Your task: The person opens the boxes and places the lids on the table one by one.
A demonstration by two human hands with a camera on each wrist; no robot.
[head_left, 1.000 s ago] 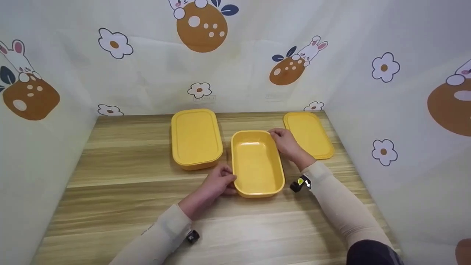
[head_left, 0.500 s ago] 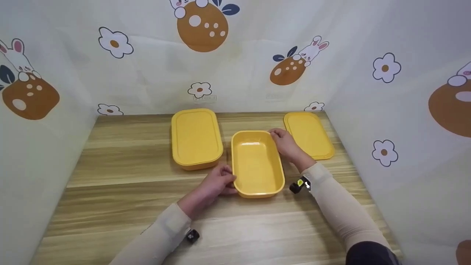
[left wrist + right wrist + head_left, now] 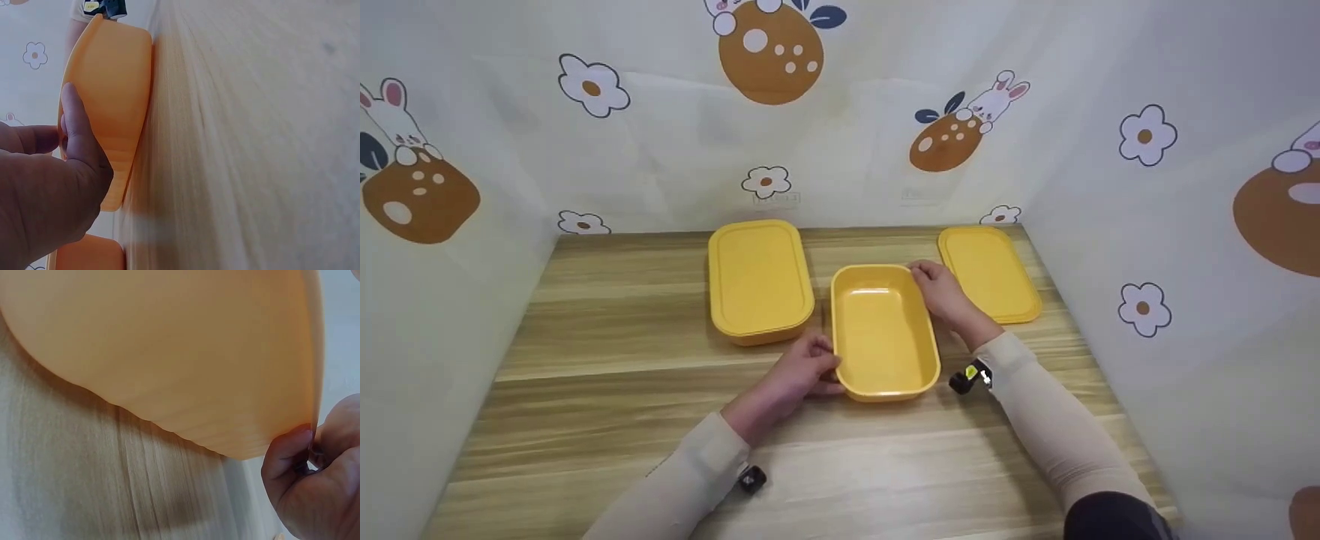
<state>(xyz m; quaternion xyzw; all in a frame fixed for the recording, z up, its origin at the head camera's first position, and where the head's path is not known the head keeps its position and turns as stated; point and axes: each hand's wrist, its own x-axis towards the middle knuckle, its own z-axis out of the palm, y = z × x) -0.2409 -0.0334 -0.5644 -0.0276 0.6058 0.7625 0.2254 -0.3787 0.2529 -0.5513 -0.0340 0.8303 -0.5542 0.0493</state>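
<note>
An uncovered yellow box stands upright on the wooden table with nothing inside. My left hand pinches its rim at the near left side; in the left wrist view the thumb and fingers of that hand close on the edge of the box. At the far right corner my right hand pinches the rim, and in the right wrist view the fingers of this hand hold the edge of the box wall.
Left of the uncovered box is a second yellow box with its lid on. A loose yellow lid lies flat at the back right of the table, behind the right hand. Patterned cloth walls border the back and sides.
</note>
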